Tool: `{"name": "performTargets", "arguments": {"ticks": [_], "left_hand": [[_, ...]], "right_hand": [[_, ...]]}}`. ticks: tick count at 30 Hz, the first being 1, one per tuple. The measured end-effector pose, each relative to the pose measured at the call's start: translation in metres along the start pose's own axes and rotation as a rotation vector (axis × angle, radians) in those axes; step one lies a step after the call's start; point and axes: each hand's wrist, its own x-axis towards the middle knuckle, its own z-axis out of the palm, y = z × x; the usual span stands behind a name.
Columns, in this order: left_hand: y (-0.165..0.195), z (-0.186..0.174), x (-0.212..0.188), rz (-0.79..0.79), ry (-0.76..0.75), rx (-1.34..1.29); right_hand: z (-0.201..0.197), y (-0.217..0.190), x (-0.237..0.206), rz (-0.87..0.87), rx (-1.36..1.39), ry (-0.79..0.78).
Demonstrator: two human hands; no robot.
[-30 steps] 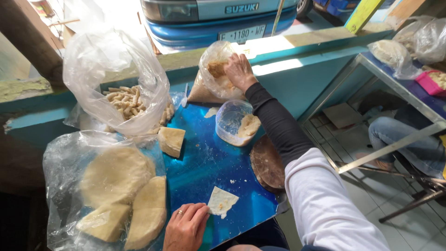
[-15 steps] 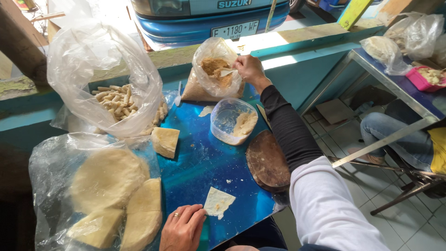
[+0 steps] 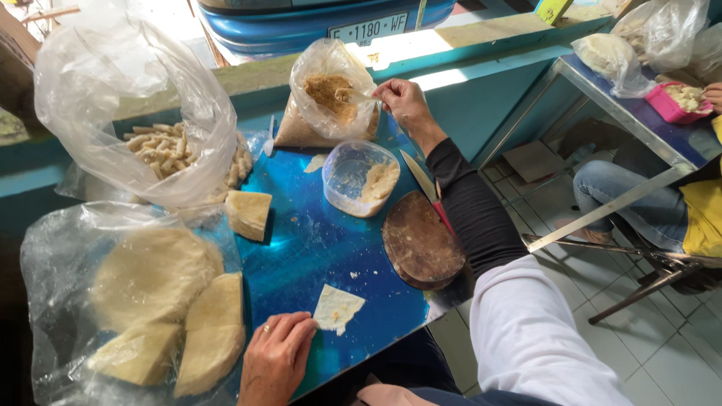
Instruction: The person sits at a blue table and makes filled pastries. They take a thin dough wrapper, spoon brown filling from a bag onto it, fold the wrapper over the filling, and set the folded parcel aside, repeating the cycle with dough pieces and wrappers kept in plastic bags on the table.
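My right hand reaches far across the blue table and holds a spoon dipped into a clear bag of brown crumbly filling. My left hand rests at the near edge, its fingertips pinning a thin triangular sheet of dough flat on the table. A round clear tub with pale paste stands between the two hands.
A round dark wooden board and a knife lie right of the tub. Left are a dough wedge, a bag of rolled pieces and a bag of large dough slabs. Another person's knee is at a side table.
My right hand has drawn back from deep in the filling bag to its rim with the spoon. The view has shifted slightly. My left hand stays on the dough sheet.
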Motion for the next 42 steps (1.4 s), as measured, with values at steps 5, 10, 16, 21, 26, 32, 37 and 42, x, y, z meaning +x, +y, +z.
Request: {"name": "performTargets", "arguments": {"ticks": [5,10,16,21,26,32,37,42], "left_hand": [[0.006,-0.006,0.004,-0.016,-0.007,-0.001],[0.007,-0.007,0.006,-0.012,0.004,-0.003],[-0.003,-0.003,0.000,0.003,-0.005,-0.027],[-0.015,0.010,-0.007,0.010,-0.017,-0.036],[-0.025,0.019,-0.014,0.014,-0.036,-0.059],[-0.026,0.021,-0.017,0.004,-0.067,-0.046],[-0.019,0.015,-0.009,0.003,-0.042,-0.023],[-0.008,0.002,-0.003,0.008,-0.001,-0.024]], "right_hand": [[-0.003,-0.022,-0.013,-0.008,0.034,0.000],[0.017,-0.027,-0.007,-0.247,-0.454,0.159],[0.053,-0.006,0.024,-0.887,-1.223,0.126],[0.078,0.012,0.038,-0.590,-1.100,-0.035],[0.057,0.009,0.047,-0.340,-0.720,0.033],[0.019,0.010,0.040,-0.111,-0.350,0.065],[0.006,-0.007,0.019,0.062,0.003,0.000],[-0.001,-0.047,-0.045,0.145,0.113,-0.073]]}}
